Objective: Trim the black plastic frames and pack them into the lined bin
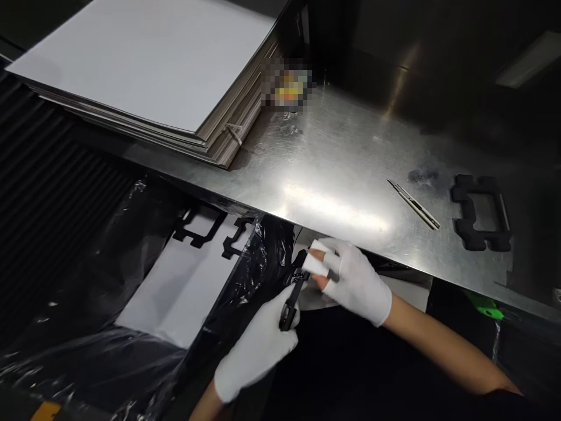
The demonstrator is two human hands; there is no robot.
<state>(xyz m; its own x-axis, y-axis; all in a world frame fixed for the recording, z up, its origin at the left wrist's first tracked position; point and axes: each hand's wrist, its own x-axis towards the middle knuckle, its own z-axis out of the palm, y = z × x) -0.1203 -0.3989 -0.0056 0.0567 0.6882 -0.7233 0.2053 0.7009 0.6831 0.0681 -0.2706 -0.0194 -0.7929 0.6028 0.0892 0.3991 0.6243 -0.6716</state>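
Note:
My left hand (258, 345), in a white glove, is closed around a black notched piece (293, 304) held nearly edge-on. It looks like the dark frames lying nearby, though its full shape is hidden. My right hand (355, 280) wears a white glove with some fingertips bare. Its fingers pinch a small white flat piece (315, 264) against the upper end of the black piece; whether this is paper or cloth I cannot tell. Both hands are just in front of the metal table's edge. On the table, a black notched frame (462, 213) lies flat to the right.
A slim metal craft knife (414, 204) lies on the metal table (342, 152). Large white sheets (149, 64) are stacked at the back left. Below left, a bin lined with black plastic (245, 275) holds white sheets (175, 292) and two black frames (199, 238). Something green (486, 307) hangs under the table.

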